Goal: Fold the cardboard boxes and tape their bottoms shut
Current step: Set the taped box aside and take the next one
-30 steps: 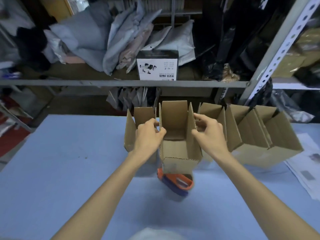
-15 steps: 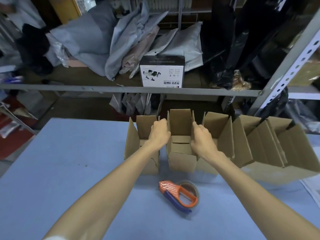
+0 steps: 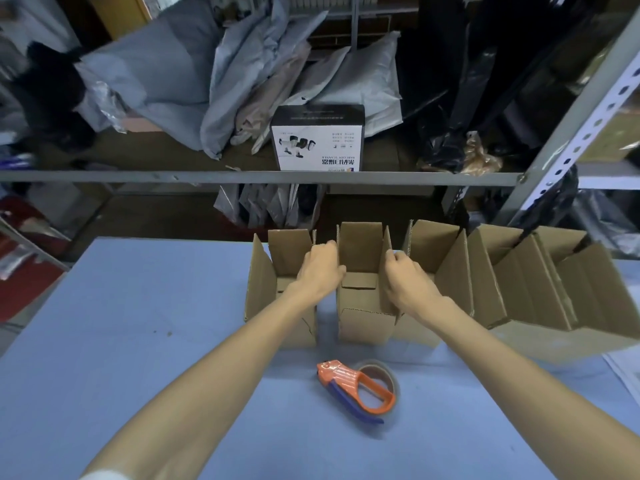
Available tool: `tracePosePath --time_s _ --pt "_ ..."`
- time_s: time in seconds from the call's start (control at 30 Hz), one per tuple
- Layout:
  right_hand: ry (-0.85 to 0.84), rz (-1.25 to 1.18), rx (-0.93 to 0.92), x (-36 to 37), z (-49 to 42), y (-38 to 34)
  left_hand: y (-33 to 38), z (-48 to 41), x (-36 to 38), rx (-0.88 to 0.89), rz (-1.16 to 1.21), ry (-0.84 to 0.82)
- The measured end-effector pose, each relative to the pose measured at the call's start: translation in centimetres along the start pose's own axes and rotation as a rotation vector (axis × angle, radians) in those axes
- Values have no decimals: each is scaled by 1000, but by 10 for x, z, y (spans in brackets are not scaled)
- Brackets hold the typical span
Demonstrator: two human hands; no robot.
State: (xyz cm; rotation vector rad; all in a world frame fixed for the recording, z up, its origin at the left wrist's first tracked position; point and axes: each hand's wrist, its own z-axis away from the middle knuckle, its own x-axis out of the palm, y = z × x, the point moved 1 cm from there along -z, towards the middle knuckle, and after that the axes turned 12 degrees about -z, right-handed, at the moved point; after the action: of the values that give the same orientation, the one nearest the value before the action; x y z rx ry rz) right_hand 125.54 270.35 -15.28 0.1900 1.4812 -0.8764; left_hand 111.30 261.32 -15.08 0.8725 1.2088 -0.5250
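Observation:
A small brown cardboard box (image 3: 363, 323) stands upright and open-topped on the blue table, in a row of similar boxes. My left hand (image 3: 320, 271) grips its left side flap. My right hand (image 3: 407, 278) grips its right side flap. Another open box (image 3: 277, 306) stands just to the left, apart by a narrow gap. More open boxes (image 3: 519, 292) lean together to the right. An orange and blue tape dispenser (image 3: 356, 389) with a roll of clear tape lies on the table in front of the held box.
The blue table (image 3: 138, 341) stretches left and toward me. Behind the boxes stands a metal shelf (image 3: 242, 176) with grey mailer bags and a black-and-white product box (image 3: 318, 140). A perforated shelf post (image 3: 571, 133) rises at right. White papers (image 3: 623, 372) lie at the right edge.
The box was held up over the tape dispenser; it has moved away from me and now stands in the row of boxes. Both hands still hold its side flaps.

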Motion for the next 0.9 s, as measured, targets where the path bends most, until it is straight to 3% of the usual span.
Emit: tracePosePath --time_s 0.23,0.37,0.43,0.6,0.8,0.9 --pt "203 -140 -105 -10 24 -8 -43 56 -28 76 175 181" --pt "292 -199 -215 -4 49 -22 -81 90 -24 207 -235 -111" --pt "270 -213 -245 4 59 -32 -92 99 -19 224 -337 -168" --pt "188 -215 -319 26 64 -53 -105 109 -31 161 -315 36" --pt "-3 -219 -610 29 50 -109 -116 132 -93 54 -27 80" --pt "-136 -313 -682 36 51 -147 -126 148 -110 126 -55 72"
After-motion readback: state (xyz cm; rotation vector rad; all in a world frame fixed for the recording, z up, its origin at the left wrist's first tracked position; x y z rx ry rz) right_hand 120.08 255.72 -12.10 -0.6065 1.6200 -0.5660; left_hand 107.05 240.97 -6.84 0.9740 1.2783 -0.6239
